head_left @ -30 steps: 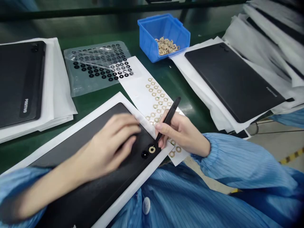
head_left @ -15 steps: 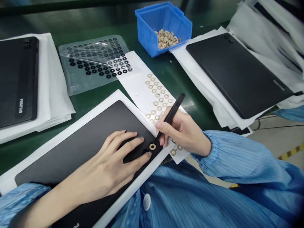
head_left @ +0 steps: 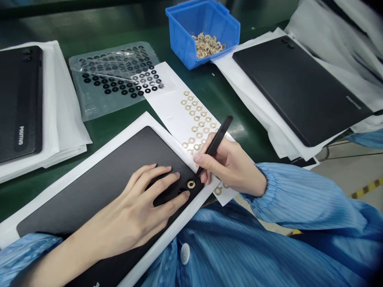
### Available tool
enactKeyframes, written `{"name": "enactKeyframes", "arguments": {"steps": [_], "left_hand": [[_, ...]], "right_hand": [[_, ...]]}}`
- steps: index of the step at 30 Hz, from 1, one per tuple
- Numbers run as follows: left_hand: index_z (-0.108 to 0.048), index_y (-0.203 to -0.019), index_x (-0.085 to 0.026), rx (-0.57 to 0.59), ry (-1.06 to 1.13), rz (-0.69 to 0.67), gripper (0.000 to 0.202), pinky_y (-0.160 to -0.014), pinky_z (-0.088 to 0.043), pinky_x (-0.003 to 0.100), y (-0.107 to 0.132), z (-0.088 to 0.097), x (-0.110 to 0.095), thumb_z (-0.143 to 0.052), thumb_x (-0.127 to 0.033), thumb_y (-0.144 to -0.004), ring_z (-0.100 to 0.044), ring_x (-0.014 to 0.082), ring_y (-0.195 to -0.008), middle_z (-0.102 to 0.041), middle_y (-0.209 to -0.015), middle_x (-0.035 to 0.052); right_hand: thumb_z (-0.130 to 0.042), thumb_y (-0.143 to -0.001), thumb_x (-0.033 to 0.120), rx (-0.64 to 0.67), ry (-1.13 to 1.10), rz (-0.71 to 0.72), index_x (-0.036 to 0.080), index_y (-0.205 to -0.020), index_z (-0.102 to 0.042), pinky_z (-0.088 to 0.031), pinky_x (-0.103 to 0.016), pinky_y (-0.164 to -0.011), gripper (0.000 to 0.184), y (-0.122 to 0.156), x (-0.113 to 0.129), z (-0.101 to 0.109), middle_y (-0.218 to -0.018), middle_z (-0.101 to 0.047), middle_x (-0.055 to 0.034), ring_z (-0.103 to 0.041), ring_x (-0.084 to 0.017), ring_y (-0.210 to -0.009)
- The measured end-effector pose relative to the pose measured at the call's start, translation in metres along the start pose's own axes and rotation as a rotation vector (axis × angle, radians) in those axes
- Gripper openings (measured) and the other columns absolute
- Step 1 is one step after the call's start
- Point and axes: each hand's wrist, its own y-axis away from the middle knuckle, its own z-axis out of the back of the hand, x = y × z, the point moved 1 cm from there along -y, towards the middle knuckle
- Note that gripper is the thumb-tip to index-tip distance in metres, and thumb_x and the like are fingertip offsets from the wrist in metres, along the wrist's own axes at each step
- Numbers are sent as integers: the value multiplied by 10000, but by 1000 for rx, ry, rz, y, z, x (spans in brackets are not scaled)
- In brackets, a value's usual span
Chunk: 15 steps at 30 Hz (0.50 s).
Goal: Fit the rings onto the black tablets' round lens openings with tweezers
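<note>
A black tablet (head_left: 98, 179) lies back side up on a white foam sleeve (head_left: 145, 118) in front of me. My left hand (head_left: 134, 211) rests on it palm down, fingers spread, the fingertips close to the camera lenses. A tan adhesive ring (head_left: 190, 183) sits around one lens near the tablet's corner; a second dark lens (head_left: 181, 191) shows bare beside my thumb. My right hand (head_left: 227, 163) grips a slim black pen-like tool (head_left: 220, 135), its lower end down by the ring at the tablet's edge. Whether that tip touches anything, I cannot tell.
A white sheet of tan rings (head_left: 194, 115) runs under my right hand. Behind it lies a clear film with black rings (head_left: 119, 75). A blue bin (head_left: 182, 44) holds loose tan pieces. Tablets on white sleeves lie at left (head_left: 18, 99) and right (head_left: 299, 87).
The view has shifted slightly, so the surroundings sit a little differently in the picture. Both hands keep nearly the same pose on the tablet, and the ring stays at the lens.
</note>
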Motion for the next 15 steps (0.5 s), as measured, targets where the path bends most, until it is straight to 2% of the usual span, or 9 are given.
{"name": "enactKeyframes", "arguments": {"steps": [7, 11, 15], "left_hand": [[-543, -1273, -137, -2, -39, -50, 360, -1078, -294, 518, -5, 0, 2, -534, -167, -915, -399, 325, -1254, -509, -1260, 131], [-540, -1274, -128, -15, -58, -74, 370, -1075, -304, 525, -9, -1, 4, -545, -162, -905, -408, 325, -1242, -517, -1243, 137], [-542, -1276, -134, -22, -69, -55, 372, -1085, -296, 524, -9, -2, 3, -543, -169, -905, -410, 321, -1237, -528, -1240, 124]], "right_hand": [[-641, -815, 351, -12, 55, 67, 214, -736, -456, -511, -241, -374, 244, 1, -1, 0, -500, -548, 45, -609, -143, -411], [-586, -846, 295, -10, 135, 130, 209, -751, -468, -502, -240, -380, 175, 2, -1, -1, -509, -538, 41, -606, -139, -410], [-585, -860, 285, -70, 259, 249, 185, -752, -505, -482, -217, -382, 167, 6, 0, -2, -553, -551, 26, -586, -107, -398]]}}
